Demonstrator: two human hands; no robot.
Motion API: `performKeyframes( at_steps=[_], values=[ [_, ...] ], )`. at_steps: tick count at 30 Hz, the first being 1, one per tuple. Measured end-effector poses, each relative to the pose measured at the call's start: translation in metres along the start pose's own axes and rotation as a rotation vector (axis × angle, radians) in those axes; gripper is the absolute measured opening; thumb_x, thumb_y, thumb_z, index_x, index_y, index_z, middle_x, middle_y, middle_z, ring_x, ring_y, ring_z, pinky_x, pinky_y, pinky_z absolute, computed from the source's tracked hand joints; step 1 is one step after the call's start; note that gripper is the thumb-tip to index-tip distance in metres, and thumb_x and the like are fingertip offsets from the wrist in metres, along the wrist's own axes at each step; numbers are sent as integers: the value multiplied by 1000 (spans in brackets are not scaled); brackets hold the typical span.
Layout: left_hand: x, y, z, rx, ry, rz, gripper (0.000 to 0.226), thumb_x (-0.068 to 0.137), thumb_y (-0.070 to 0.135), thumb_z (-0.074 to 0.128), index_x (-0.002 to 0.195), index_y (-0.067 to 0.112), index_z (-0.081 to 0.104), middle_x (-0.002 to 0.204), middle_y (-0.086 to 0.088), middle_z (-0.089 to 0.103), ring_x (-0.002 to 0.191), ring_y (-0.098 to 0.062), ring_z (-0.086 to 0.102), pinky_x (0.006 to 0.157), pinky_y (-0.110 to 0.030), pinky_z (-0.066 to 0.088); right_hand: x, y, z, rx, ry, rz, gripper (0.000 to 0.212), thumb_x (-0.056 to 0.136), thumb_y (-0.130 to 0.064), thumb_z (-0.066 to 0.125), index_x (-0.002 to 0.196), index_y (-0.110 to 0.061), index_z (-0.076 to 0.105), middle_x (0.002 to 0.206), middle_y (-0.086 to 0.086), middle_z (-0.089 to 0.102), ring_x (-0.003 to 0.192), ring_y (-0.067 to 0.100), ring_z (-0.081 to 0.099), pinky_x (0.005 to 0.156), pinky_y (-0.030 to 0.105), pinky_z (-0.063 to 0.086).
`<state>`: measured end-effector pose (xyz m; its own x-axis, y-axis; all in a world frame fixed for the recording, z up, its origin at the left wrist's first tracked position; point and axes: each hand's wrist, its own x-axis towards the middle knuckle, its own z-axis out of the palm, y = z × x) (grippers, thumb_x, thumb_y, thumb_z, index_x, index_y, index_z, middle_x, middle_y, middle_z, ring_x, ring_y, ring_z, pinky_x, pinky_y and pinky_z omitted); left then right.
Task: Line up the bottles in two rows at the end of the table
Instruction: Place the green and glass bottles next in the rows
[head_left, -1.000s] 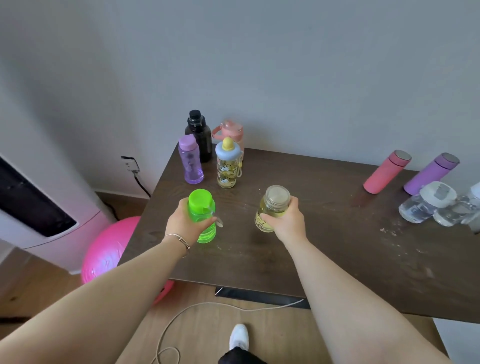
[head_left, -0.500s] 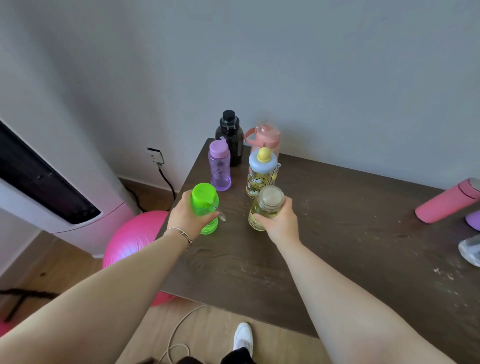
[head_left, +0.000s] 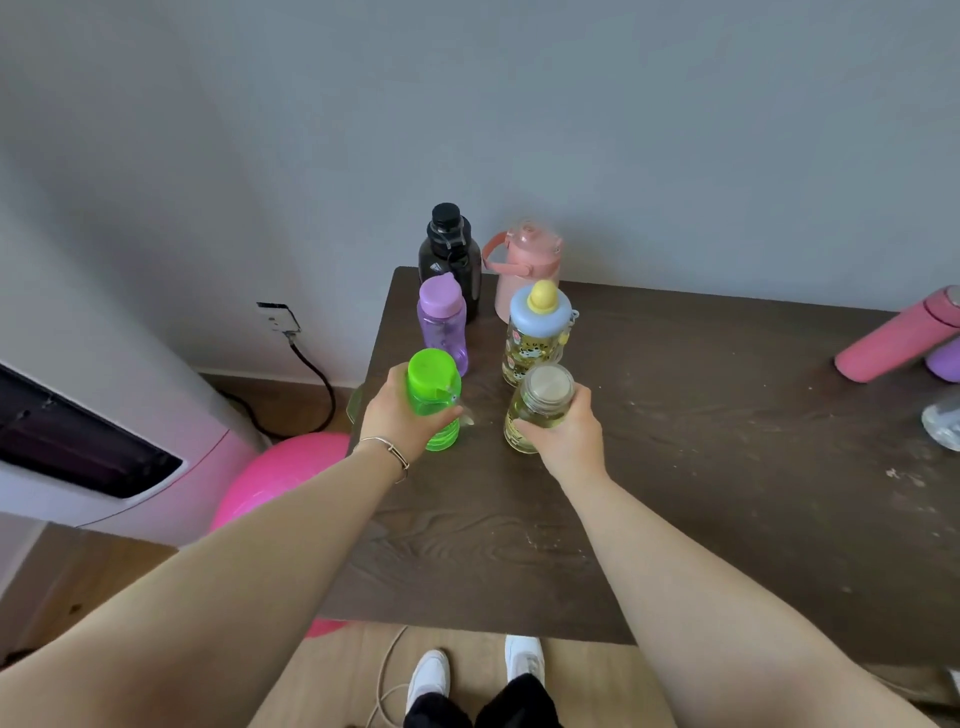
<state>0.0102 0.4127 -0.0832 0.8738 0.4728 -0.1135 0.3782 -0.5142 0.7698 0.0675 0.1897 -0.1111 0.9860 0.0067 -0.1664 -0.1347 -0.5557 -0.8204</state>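
Observation:
My left hand (head_left: 399, 419) grips a bright green bottle (head_left: 434, 399), upright near the table's left edge. My right hand (head_left: 566, 434) holds a clear yellowish bottle (head_left: 536, 406) with a pale lid, upright beside it. Behind them stand a purple bottle (head_left: 442, 323) and a blue-capped patterned bottle (head_left: 537, 332). At the back by the wall are a black bottle (head_left: 450, 255) and a pink handled jug (head_left: 525, 266). The six form two columns on the dark wooden table (head_left: 675, 467).
A pink flask (head_left: 896, 335) lies on its side at the far right, with a purple bottle (head_left: 943, 361) and a clear bottle (head_left: 943, 421) cut off by the frame edge. A pink exercise ball (head_left: 275, 478), a white appliance (head_left: 93, 415) and a cable lie left of the table.
Both hands carried the green and yellowish bottles left and back, up against the purple and blue-capped bottles. The view has swung left, so the right-hand bottles slid toward the edge.

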Motion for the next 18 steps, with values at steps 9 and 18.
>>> performKeyframes(
  at_steps=[9, 18],
  values=[
    [23, -6, -3, 3, -47, 58, 79, 60, 52, 83, 123, 26, 43, 106, 5, 61, 92, -18, 57, 75, -26, 40, 2, -1, 17, -4, 41, 12, 80, 60, -40, 89, 123, -34, 40, 108, -15, 55, 96, 7, 51, 80, 24, 41],
    [29, -11, -4, -11, -89, 125, 78, 62, 49, 84, 124, 24, 43, 111, 2, 62, 98, -22, 60, 78, -29, 43, 3, 1, 18, -14, 23, 17, 84, 61, -42, 89, 126, -34, 36, 112, -16, 54, 103, 12, 54, 84, 25, 40]
  ],
)
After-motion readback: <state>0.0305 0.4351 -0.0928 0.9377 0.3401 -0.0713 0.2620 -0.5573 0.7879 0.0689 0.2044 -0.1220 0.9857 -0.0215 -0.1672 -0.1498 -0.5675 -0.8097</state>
